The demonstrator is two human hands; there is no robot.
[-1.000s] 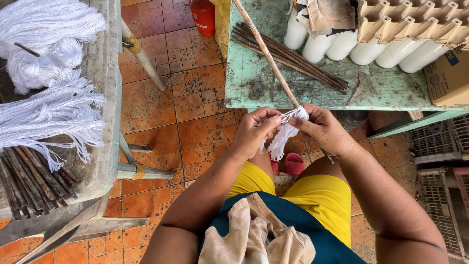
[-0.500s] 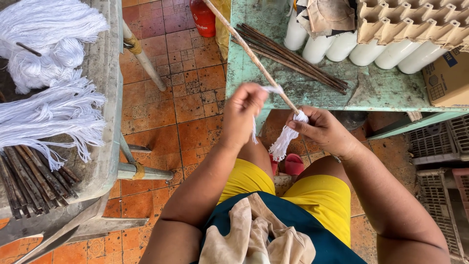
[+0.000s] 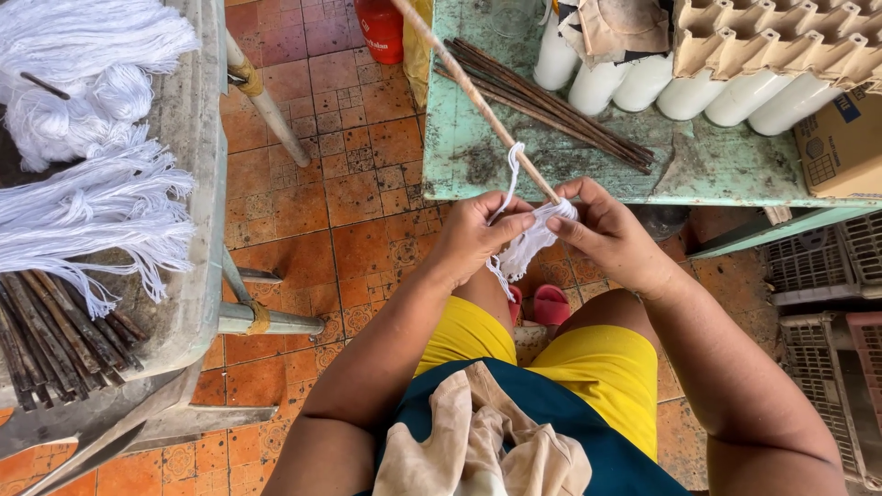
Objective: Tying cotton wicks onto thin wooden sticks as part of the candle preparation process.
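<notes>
One thin wooden stick [image 3: 478,96] with one white string bundle [image 3: 533,241] at its end. Six white cylinders [image 3: 684,87] in a row on the green bench [image 3: 478,156]. One red canister [image 3: 381,29]. Two pink sandals [image 3: 544,305]. One cardboard box [image 3: 841,147].

Open passage: tiled floor [image 3: 340,211] between the grey bench [image 3: 188,184] on the left and the green table [image 3: 570,170] ahead. Table top is crowded by dark sticks [image 3: 551,106], white candles [image 3: 634,83] and egg cartons [image 3: 781,41]. Right side is blocked by plastic crates [image 3: 827,367]. Bench surface is taken up by white thread bundles [image 3: 87,211].
</notes>
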